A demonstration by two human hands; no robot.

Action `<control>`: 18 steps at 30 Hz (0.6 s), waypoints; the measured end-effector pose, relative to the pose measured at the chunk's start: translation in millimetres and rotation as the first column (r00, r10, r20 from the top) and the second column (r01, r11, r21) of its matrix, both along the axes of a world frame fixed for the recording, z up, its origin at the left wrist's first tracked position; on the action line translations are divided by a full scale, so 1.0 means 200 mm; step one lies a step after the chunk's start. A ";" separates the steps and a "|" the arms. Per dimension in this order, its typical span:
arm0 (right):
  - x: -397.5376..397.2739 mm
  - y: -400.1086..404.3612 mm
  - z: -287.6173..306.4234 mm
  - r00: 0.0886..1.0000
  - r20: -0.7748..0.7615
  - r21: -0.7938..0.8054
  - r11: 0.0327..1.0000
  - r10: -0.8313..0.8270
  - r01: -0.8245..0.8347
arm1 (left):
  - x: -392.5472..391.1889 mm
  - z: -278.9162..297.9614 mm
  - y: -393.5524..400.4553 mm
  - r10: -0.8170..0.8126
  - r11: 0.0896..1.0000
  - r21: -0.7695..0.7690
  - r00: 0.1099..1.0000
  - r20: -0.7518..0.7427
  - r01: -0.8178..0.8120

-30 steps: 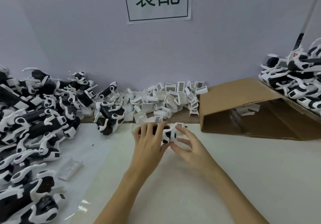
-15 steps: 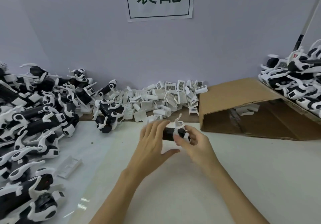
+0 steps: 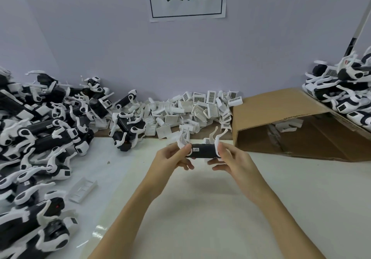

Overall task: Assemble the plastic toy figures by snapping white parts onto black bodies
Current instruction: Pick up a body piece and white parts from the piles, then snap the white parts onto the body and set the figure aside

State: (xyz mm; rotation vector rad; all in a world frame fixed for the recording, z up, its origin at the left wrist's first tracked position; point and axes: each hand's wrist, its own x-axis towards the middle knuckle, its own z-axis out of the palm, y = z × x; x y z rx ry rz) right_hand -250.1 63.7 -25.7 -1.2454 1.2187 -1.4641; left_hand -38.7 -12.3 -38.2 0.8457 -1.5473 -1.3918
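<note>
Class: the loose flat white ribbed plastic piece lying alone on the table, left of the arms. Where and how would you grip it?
Pinch the flat white ribbed plastic piece across its long edges from above: it lies flat, apart from the piles, likely easiest for the left hand.

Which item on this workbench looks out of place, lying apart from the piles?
One white part lies alone on the table, near the left pile of figures and away from the heap of white parts by the wall. Both hands hold the black body.

Both forearms are bare to the frame's edge. The left hand point(image 3: 172, 159) wears nothing. Neither does the right hand point(image 3: 233, 161).
</note>
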 end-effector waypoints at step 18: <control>-0.04 0.02 0.02 0.933 0.358 0.136 0.988 0.023 -0.077 | 0.09 0.05 0.02 -0.571 0.816 -0.062 0.787 -0.233 0.574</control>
